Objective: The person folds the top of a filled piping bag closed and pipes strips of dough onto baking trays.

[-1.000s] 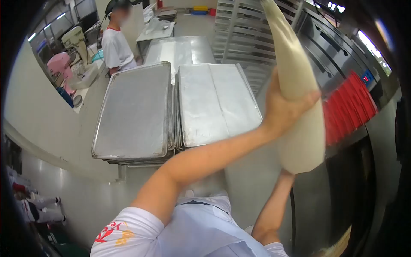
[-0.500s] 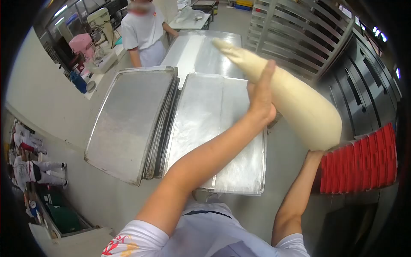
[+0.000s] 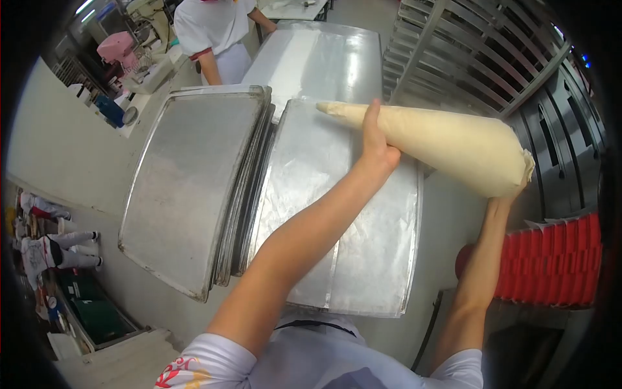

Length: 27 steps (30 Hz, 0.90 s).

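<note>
A large, full, cream-coloured piping bag [image 3: 460, 146] lies nearly level in the air over the right-hand part of the trays, its narrow tip pointing left. My left hand [image 3: 378, 144] is wrapped round the bag near the narrow end, thumb on top; its other fingers are hidden beneath. At the wide, gathered end, my right hand [image 3: 508, 193] grips the bag from below and behind, mostly out of sight. Under the tip is a flat metal baking tray [image 3: 324, 214] with a shiny surface, apart from the bag.
Left of it rises a stack of worn baking trays [image 3: 191, 188]. Another person [image 3: 214, 32] stands by the far metal tray [image 3: 317, 58]. A rack [image 3: 453, 58], ovens [image 3: 557, 136] and red stacked crates [image 3: 551, 262] line the right side. A pink mixer [image 3: 116, 50] stands back left.
The piping bag has swung from a steep slant to nearly level, its tip lower. My right hand has risen and moved right; my left hand has shifted slightly left. The view has tilted down.
</note>
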Each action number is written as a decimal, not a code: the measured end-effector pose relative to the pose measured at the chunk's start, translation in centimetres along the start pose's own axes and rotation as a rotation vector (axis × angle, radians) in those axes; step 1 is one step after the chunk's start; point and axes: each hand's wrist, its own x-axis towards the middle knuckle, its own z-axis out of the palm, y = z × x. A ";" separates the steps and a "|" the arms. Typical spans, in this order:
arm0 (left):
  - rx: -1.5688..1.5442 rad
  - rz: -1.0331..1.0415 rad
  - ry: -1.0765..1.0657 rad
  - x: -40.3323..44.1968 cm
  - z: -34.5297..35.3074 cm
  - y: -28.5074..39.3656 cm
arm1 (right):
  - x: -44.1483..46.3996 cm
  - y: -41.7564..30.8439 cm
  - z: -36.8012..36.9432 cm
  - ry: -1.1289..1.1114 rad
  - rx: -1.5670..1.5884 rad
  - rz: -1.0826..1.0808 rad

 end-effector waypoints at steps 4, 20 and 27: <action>-0.606 -0.416 -0.267 1.6 -2.4 1.2 | 1.0 1.0 0.4 -0.088 0.251 0.137; -0.048 -0.020 0.052 2.0 -2.6 2.1 | 4.0 4.3 1.6 -0.135 0.014 -0.021; -0.599 -0.309 -0.483 5.1 -7.4 1.9 | 2.3 -0.5 3.4 -0.331 -0.001 -0.059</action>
